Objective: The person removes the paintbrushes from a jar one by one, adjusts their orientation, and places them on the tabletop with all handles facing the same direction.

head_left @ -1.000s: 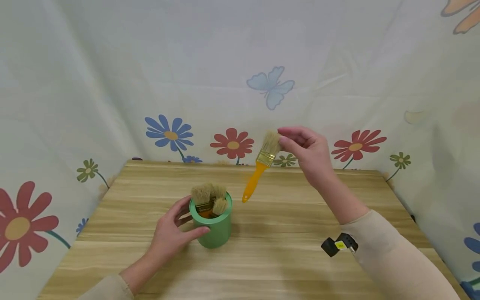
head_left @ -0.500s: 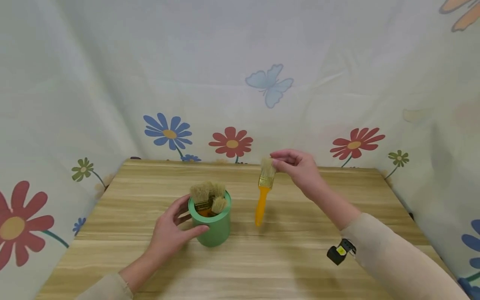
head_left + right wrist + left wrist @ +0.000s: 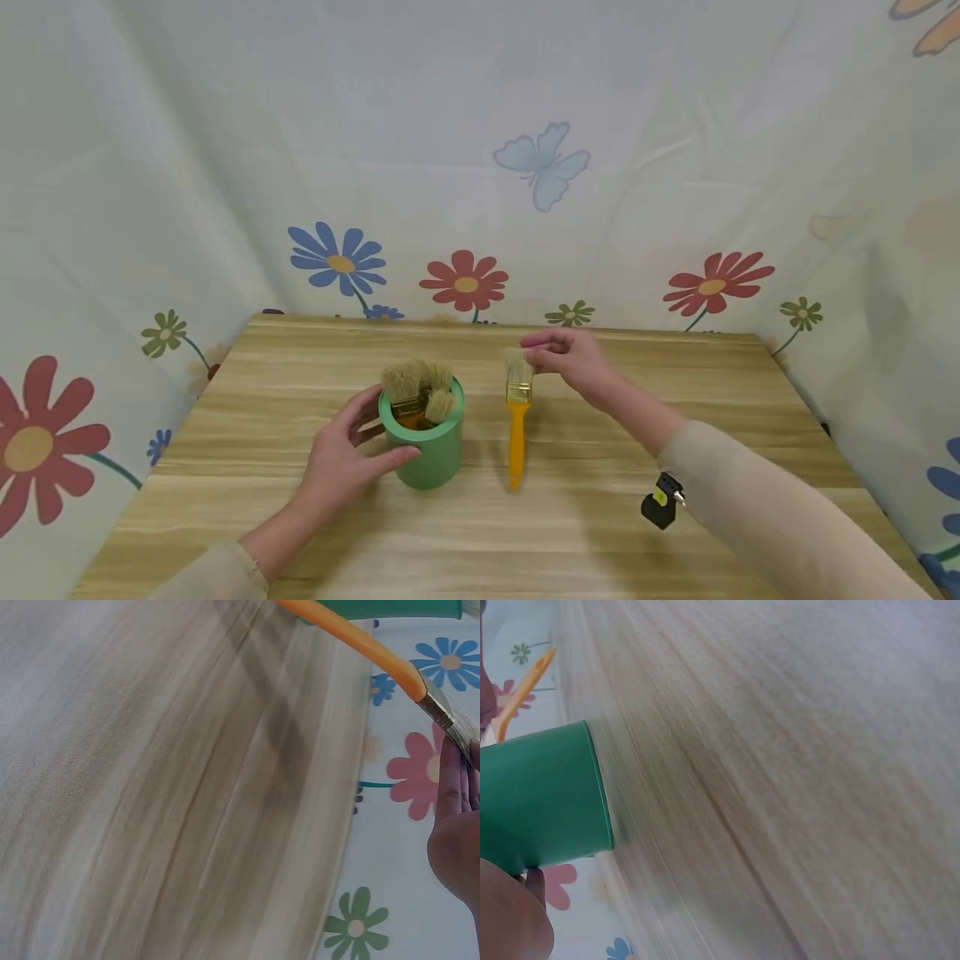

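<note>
A green cup stands on the wooden table with several bristle brushes standing in it, bristles up. My left hand curls round the cup's left side, thumb on its front; the cup fills the left of the left wrist view. My right hand pinches the bristle end of a paintbrush with an orange handle, which lies on the table just right of the cup, handle toward me. In the right wrist view the orange handle runs up to the cup.
A floral cloth hangs behind and at both sides of the table. A small black device is strapped at my right wrist. Bare wood lies in front of the cup and to the right of the paintbrush.
My right hand has come down and leftward with the orange-handled paintbrush, from held in the air to lying on the table beside the cup. The left hand has stayed on the cup.
</note>
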{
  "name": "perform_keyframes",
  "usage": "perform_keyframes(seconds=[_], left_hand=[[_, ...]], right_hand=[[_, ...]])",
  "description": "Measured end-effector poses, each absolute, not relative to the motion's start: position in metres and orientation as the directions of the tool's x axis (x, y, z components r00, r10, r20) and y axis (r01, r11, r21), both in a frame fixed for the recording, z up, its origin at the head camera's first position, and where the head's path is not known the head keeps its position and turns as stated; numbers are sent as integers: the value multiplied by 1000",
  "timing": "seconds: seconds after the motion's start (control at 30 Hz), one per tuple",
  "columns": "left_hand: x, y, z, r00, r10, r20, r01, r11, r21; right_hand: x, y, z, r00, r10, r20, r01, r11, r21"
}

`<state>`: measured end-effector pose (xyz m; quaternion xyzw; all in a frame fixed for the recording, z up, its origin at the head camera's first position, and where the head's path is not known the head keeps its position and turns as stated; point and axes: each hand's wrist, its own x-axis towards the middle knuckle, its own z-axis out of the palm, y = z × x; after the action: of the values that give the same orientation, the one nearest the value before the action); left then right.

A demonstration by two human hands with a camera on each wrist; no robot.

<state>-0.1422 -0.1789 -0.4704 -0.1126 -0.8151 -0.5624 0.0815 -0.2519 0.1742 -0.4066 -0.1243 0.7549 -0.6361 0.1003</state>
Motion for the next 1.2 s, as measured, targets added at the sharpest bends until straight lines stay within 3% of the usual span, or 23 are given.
perform_keyframes(seconds=[0.57, 1.2], left_hand=[[-143, -178, -470, -957, 95, 274, 290, 338, 895], [-141, -177, -469, -956, 93, 278, 293, 328, 898]], right_hand=[[-264, 159, -451, -947, -312, -75, 32, 141, -989], [-267, 152, -470, -952, -296, -77, 12, 214, -977]])
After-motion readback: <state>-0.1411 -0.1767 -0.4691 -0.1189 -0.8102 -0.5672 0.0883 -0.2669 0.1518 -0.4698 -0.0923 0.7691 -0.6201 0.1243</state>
